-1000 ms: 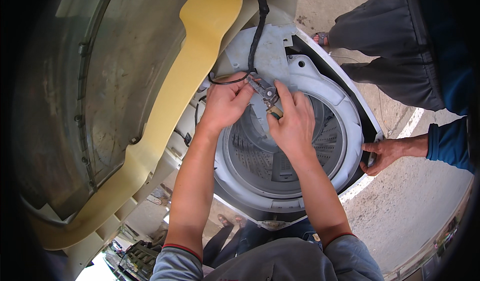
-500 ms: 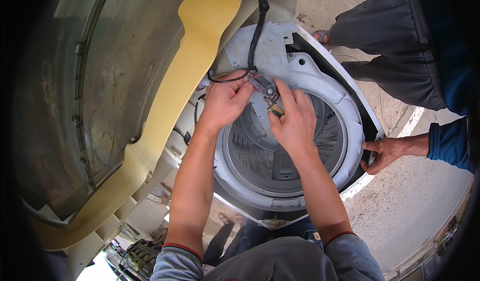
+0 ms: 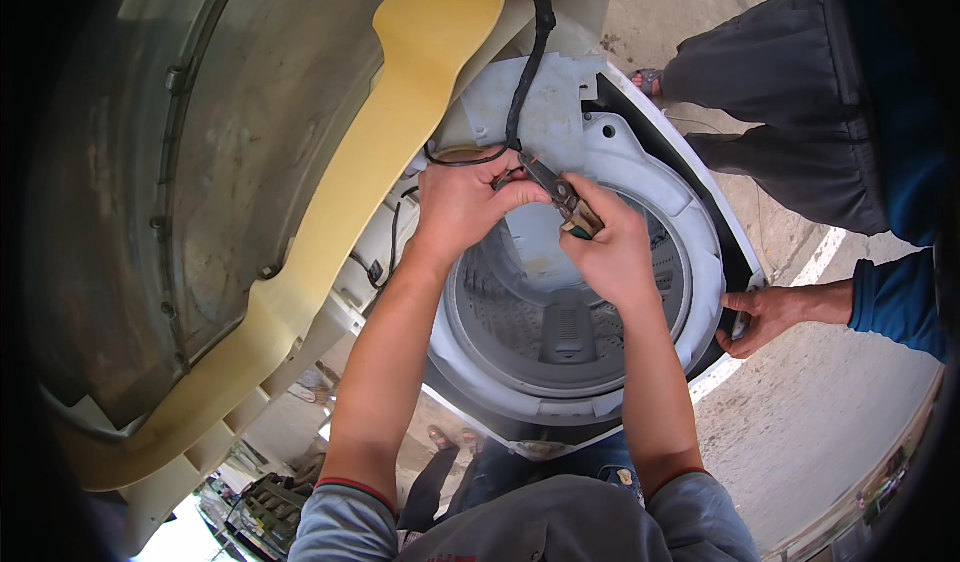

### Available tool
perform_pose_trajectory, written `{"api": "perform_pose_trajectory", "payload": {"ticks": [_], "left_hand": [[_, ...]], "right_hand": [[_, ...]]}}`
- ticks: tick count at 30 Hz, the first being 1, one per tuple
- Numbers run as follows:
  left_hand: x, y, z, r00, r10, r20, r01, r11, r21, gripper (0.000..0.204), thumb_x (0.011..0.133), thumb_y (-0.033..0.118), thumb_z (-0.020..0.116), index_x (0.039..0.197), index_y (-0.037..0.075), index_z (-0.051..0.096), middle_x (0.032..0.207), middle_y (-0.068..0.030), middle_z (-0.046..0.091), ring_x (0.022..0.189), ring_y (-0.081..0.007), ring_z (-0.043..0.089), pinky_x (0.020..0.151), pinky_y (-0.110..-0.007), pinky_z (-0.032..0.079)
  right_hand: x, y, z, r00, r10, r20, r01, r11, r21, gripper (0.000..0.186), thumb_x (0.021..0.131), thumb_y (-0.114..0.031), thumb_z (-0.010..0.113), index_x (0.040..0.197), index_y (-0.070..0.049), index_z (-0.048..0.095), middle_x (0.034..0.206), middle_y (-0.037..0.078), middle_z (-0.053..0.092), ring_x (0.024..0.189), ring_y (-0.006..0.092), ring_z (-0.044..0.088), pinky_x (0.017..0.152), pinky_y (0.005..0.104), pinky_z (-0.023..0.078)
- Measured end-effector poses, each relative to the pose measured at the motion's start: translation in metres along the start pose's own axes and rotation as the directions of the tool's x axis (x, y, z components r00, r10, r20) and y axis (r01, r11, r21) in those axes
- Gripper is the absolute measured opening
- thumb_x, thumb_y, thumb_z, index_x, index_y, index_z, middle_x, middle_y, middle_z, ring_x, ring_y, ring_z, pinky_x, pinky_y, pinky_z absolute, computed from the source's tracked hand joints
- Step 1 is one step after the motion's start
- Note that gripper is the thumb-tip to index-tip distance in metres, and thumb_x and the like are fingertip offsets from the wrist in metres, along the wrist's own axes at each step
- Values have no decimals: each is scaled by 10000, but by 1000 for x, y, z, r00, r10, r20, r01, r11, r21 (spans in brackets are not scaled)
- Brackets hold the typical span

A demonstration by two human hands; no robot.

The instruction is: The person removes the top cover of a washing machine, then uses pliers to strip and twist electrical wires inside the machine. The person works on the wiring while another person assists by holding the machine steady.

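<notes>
Pliers [image 3: 562,195] are held slantwise above the open top of a washing machine [image 3: 706,292], over the far part of its opening. Biggest around me is the concrete floor [image 3: 830,382], with a white line painted on it at the right. Next comes a worn, dull cover [image 3: 230,162], tipped up on the left, with a wide yellow panel [image 3: 330,222] along its edge. On the right stands a co-worker in dark trousers [image 3: 780,112] and a blue sleeve [image 3: 893,297], the co-worker's hand [image 3: 757,322] resting on the machine's corner. Inside the machine's pale ring I can see the grey drum [image 3: 500,307], and a pale sheet [image 3: 550,92] lies across the far side. A black cable [image 3: 523,92] hangs from above to the hands, and a thinner loop of wire [image 3: 470,161] curves over the left wrist side. Of the worker's own hands, the right hand [image 3: 620,247] is closed around the handles of the pliers; the left hand [image 3: 458,197] has its fingers curled in, pinching the lower end of the cable, thumb stretched out just beside the tool. The jaws point up and left at that end; whether they bite the wire, I cannot tell
</notes>
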State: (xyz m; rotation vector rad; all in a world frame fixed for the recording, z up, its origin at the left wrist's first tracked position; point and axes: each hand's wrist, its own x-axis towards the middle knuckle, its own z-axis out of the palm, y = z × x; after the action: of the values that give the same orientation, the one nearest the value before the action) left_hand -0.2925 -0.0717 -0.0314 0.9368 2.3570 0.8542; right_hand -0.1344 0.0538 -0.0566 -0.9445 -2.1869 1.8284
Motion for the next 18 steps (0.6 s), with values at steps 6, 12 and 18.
{"api": "perform_pose_trajectory", "payload": {"ticks": [6,12,18], "left_hand": [[1,-3,11,984,54,-168,-33,992,126,394,676,510,854,768,151,722,615,19,633,559,-202,595,552,-311,466],[1,6,13,978,6,-208,41,975,219,458,631,517,879,728,120,671,657,22,679,609,-176,661,582,-314,493],[-1,2,8,990,-13,-142,14,1000,5,442,656,494,875,932,171,754,740,57,722,720,-137,707,670,-293,522]], "right_hand": [[-6,-1,10,991,14,-134,-15,1000,-3,569,721,-4,685,1279,-110,645,957,70,679,793,162,647,768,296,511],[-4,-27,-1,945,75,-317,8,968,253,531,816,34,671,1333,-35,574,985,18,633,853,78,567,793,233,478],[-18,-23,-50,951,159,-264,-41,915,402,443,921,-41,654,1352,12,562,1018,30,606,852,76,558,793,235,473]]}}
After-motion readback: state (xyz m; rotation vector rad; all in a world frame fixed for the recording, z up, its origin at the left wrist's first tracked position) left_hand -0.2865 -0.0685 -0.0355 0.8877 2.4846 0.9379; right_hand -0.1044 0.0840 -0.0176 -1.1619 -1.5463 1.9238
